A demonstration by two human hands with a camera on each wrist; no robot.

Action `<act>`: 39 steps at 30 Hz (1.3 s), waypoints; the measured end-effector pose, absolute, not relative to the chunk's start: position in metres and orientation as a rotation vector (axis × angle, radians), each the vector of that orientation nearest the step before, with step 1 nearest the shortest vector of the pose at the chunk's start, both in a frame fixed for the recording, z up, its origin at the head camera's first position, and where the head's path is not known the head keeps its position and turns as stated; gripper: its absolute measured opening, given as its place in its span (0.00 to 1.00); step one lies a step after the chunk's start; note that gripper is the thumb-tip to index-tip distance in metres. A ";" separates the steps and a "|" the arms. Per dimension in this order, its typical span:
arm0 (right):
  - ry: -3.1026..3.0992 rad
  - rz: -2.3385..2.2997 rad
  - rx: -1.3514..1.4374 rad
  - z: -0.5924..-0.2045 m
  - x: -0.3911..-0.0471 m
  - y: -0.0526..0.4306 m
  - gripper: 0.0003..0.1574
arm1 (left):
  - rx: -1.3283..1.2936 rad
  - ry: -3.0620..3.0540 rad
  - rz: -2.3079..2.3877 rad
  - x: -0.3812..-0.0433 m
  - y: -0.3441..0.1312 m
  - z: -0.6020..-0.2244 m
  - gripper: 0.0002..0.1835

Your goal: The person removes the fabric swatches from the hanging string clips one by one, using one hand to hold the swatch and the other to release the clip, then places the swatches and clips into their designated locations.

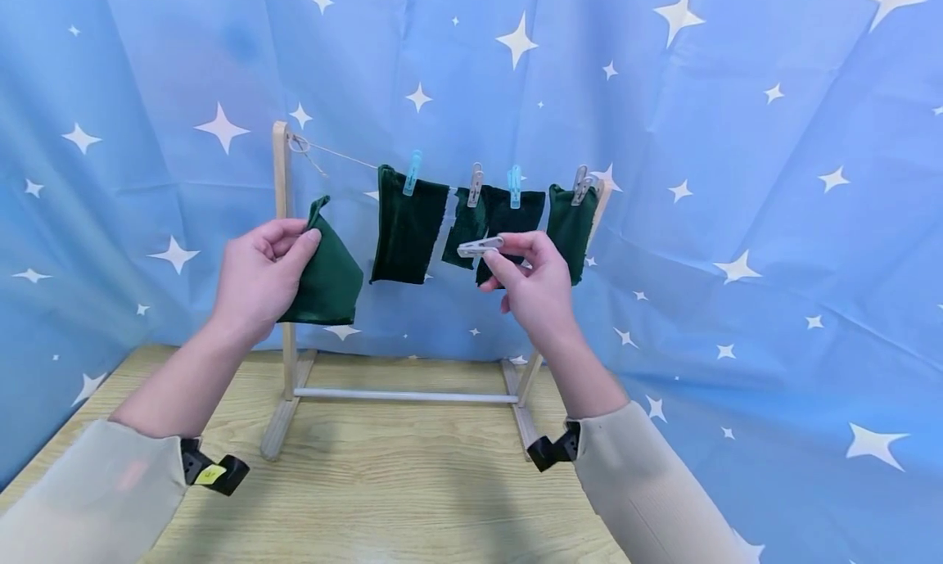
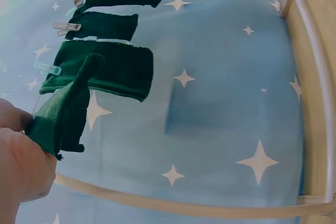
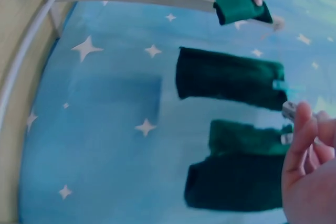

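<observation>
My left hand [image 1: 259, 279] pinches a dark green cloth [image 1: 328, 279] by its upper corner, and the rest of the cloth hangs down in front of the rack's left post. Between the thumb and fingers of my right hand [image 1: 536, 284] is a grey clothespin [image 1: 480, 246], held sideways in front of the hanging cloths. Behind the hands, several green cloths hang from a string [image 1: 342, 155]. A blue clothespin [image 1: 412, 173] grips the leftmost hanging cloth [image 1: 408, 232]. In the left wrist view the held cloth [image 2: 63, 111] appears folded over.
The string runs between the posts of a wooden rack [image 1: 282, 175], joined low down by a white bar [image 1: 405, 396]. More clothespins, one grey [image 1: 475, 185] and one blue [image 1: 515, 187], sit along the line. The rack stands on a wooden table [image 1: 398, 482] before a blue star-patterned curtain [image 1: 737, 179].
</observation>
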State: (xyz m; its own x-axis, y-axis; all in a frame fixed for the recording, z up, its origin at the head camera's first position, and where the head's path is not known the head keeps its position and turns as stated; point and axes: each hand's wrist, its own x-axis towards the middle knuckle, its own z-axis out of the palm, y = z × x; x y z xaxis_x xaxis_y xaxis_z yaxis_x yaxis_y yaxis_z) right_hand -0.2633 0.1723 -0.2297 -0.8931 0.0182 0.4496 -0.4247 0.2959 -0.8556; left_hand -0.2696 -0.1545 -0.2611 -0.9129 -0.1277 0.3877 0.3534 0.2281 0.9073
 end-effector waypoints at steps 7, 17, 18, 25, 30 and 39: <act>-2.210 1.689 0.298 -0.254 -0.257 0.200 0.22 | -0.219 -2.193 -1.739 -0.264 -0.158 -0.278 0.29; -2.228 1.729 0.220 -0.280 -0.248 0.232 0.23 | -0.227 -2.217 -1.753 -0.258 -0.165 -0.296 0.29; -2.224 1.734 0.215 -0.283 -0.247 0.234 0.22 | -0.225 -2.224 -1.752 -0.257 -0.166 -0.298 0.29; -2.249 1.688 0.200 -0.300 -0.241 0.257 0.25 | -0.194 -2.271 -1.778 -0.252 -0.175 -0.308 0.30; -2.280 1.652 0.161 -0.318 -0.239 0.275 0.29 | -0.169 -2.288 -1.799 -0.250 -0.184 -0.319 0.31; -2.277 1.717 0.065 -0.351 -0.241 0.303 0.24 | -0.120 -2.327 -1.836 -0.248 -0.207 -0.339 0.31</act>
